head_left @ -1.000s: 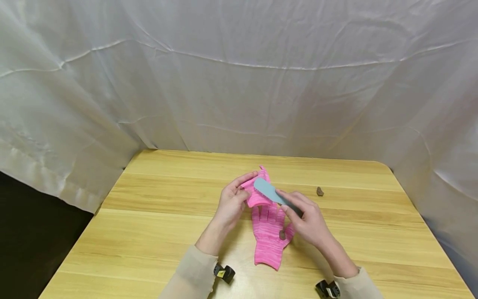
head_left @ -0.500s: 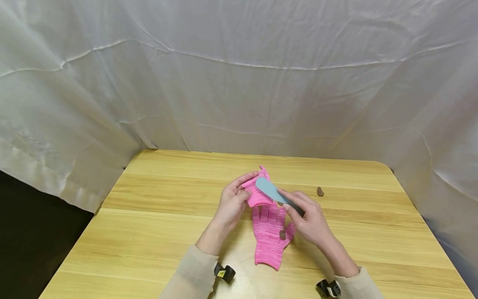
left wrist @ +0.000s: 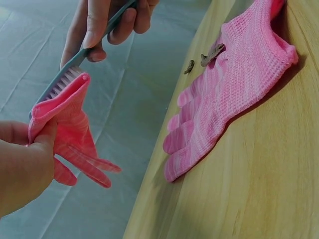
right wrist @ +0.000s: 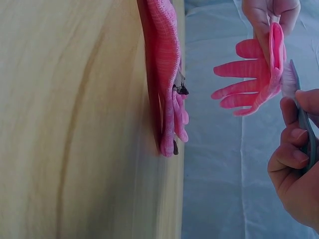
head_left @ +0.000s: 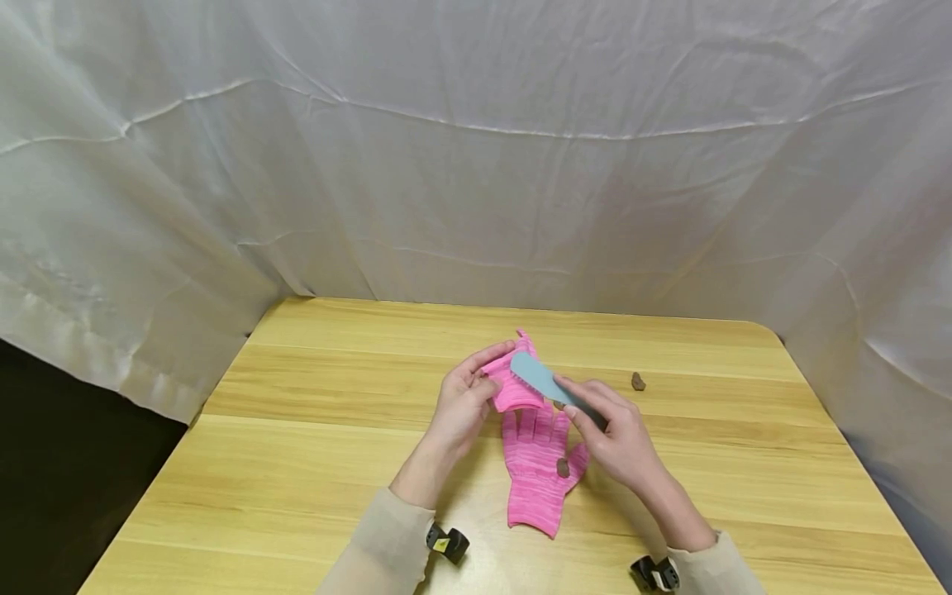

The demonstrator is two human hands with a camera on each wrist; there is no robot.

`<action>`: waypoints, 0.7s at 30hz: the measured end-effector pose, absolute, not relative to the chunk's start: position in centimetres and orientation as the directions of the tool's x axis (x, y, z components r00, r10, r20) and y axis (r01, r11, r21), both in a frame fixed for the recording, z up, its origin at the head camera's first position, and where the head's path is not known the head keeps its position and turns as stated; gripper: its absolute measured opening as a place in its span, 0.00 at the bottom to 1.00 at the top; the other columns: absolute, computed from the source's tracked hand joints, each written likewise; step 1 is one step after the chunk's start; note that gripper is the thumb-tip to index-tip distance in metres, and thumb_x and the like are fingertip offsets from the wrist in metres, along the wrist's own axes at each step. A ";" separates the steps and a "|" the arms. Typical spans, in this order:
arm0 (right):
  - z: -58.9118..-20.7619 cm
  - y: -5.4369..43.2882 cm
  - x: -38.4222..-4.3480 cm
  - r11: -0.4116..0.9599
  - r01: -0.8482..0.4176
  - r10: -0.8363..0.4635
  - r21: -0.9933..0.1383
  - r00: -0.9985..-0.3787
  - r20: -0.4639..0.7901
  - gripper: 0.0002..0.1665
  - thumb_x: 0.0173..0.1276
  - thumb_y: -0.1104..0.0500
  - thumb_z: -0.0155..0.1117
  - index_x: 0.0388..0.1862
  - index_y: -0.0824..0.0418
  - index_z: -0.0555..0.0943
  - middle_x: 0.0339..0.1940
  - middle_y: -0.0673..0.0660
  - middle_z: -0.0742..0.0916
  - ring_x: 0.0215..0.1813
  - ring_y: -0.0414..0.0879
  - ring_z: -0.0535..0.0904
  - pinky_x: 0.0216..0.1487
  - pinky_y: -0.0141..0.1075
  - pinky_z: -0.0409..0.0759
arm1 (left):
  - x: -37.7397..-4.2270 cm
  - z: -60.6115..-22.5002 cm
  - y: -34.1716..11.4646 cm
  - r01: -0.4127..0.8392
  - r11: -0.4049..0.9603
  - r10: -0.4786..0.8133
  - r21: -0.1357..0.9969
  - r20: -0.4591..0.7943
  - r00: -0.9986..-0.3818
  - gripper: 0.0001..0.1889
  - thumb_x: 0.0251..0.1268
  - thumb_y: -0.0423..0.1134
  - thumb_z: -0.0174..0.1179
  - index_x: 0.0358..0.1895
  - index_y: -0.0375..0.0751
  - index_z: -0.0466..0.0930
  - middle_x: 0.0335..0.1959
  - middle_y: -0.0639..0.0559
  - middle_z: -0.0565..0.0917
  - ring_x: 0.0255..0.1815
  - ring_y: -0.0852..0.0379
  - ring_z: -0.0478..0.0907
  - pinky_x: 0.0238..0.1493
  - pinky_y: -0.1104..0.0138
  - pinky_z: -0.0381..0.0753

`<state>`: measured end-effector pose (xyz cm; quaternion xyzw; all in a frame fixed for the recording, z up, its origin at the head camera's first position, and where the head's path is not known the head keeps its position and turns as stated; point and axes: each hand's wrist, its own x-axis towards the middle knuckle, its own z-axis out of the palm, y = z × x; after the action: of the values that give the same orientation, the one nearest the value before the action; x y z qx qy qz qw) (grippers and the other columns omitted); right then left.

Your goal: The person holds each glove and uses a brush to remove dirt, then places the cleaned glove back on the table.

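My left hand (head_left: 459,405) pinches the cuff of a pink knit glove (left wrist: 70,119), which is held up off the table with its fingers dangling. In my right hand (head_left: 613,434) is a blue-grey brush (head_left: 537,378), gripped by its handle. The brush's pale bristles (left wrist: 65,82) face the held glove and touch it near the cuff. A second pink glove (head_left: 534,471) lies flat on the table below, fingers pointing away from me. On that glove rests a brown lump (head_left: 562,468).
Another brown lump (head_left: 638,381) lies on the wooden table (head_left: 312,463), right of the hands. One more brown bit (head_left: 559,405) shows just under the brush. A pale curtain (head_left: 476,182) hangs behind the table and along its sides.
The brush and right hand have shifted very slightly to the right over the held glove. The left hand and the glove on the table stay almost still.
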<state>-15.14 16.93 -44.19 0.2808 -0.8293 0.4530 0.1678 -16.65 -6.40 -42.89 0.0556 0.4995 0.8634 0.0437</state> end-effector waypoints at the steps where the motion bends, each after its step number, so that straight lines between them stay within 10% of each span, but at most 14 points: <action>1: -44.2 16.9 -15.1 0.432 -0.618 -0.311 -0.657 -0.786 0.534 0.28 0.69 0.72 0.67 0.67 0.59 0.83 0.51 0.54 0.89 0.43 0.40 0.81 0.40 0.26 0.82 | -16.7 -42.9 -6.4 -0.020 -0.496 0.130 0.868 0.052 -0.990 0.31 0.63 0.15 0.44 0.73 0.24 0.67 0.75 0.37 0.71 0.70 0.51 0.75 0.60 0.70 0.83; 21: -44.2 17.0 -15.2 0.445 -0.610 -0.302 -0.656 -0.792 0.531 0.28 0.68 0.72 0.68 0.67 0.58 0.83 0.50 0.53 0.89 0.43 0.40 0.81 0.40 0.26 0.82 | -16.5 -42.8 -6.4 -0.011 -0.489 0.131 0.872 0.061 -0.990 0.31 0.63 0.15 0.44 0.73 0.25 0.66 0.75 0.37 0.71 0.66 0.54 0.77 0.56 0.72 0.84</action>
<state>-15.21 17.00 -44.24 0.2736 -0.8327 0.4500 0.1709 -16.53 -6.42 -42.82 0.0593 0.5040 0.8607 0.0412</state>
